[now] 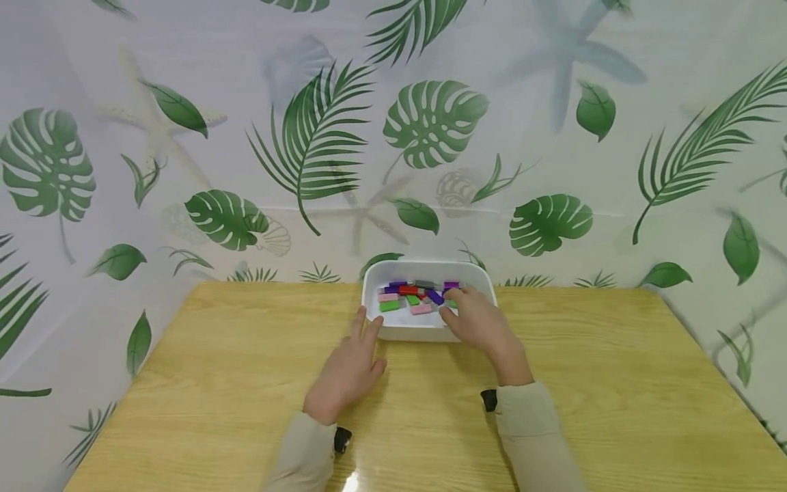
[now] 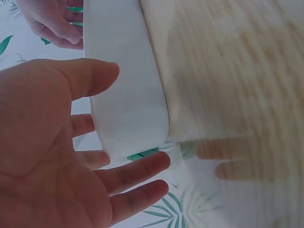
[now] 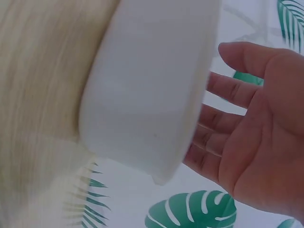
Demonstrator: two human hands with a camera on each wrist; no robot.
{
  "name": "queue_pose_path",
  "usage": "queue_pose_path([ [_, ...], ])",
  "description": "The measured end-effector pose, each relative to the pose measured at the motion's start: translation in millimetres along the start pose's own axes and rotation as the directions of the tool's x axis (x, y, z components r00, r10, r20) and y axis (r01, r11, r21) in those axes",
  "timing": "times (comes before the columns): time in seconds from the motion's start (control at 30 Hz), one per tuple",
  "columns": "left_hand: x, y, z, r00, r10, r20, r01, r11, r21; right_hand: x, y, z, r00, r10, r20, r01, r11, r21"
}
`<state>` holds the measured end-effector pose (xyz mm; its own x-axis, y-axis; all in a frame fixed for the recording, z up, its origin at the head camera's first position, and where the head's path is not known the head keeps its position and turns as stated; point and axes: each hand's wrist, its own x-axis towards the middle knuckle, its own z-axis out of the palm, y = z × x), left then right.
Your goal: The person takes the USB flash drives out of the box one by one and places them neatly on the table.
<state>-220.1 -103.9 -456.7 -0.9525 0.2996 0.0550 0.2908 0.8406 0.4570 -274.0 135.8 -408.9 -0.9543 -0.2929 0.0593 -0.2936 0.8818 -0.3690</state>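
Lying loosely jumbled in a white tray (image 1: 408, 333): small stick-shaped pieces, some with pale or silvery ends. Red piece (image 1: 410, 290) near the middle of the heap; dark grey piece (image 1: 424, 283) just behind it; purple piece (image 1: 434, 296) slanted, to its right. Pink piece (image 1: 421, 309) nearer the front wall, a little apart from the rest. Green piece (image 1: 389, 306) at the left end. Others overlap; exact count not possible.

Right hand (image 1: 479, 321) reaches over the tray's right front rim, fingertips down among the pieces at that end. Thumb and forefinger stand apart, other fingers loosely extended; no grasp visible, though the tips are hidden behind the wall in the right wrist view.

Left hand (image 1: 347, 374) at the left front corner, empty, fingers outstretched and spread, thumb apart. Two fingers reach the rim; firm contact cannot be told.

Both arms in pale sleeves (image 1: 531, 417), dark wrist gear (image 1: 489, 400) by each cuff. Tray sits at the far edge of a wood-grain table (image 1: 246, 355), close against a white cloth (image 1: 479, 239) printed with green leaves, faint starfish and shells.
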Motion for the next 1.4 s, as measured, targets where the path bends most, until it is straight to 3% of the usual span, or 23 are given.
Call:
queue_pose_path([
  [0.23,7.8,4.2,6.7,1.0,0.001,-0.026,0.0,1.0,0.009,20.6,13,10,0.997,0.045,0.062,-0.046,0.999,0.015],
  [0.53,2.6,2.1,5.5,0.999,-0.031,-0.032,0.032,0.999,0.041,32.0,20,24,0.99,0.074,0.12,-0.086,0.991,0.102],
  [0.9,2.1,2.9,9.2,0.999,-0.018,-0.05,0.02,0.999,0.038,40.8,12,22,0.96,0.2,0.195,-0.208,0.978,0.022],
  [1.2,1.8,3.7,11.7,0.999,-0.032,-0.037,0.033,0.999,0.014,46.1,10,29,0.937,0.304,0.173,-0.304,0.952,-0.023],
  [1.4,2.8,4.8,10.6,0.999,-0.028,-0.035,0.029,0.999,0.02,50.9,13,30,0.945,0.294,0.142,-0.297,0.955,-0.002],
])
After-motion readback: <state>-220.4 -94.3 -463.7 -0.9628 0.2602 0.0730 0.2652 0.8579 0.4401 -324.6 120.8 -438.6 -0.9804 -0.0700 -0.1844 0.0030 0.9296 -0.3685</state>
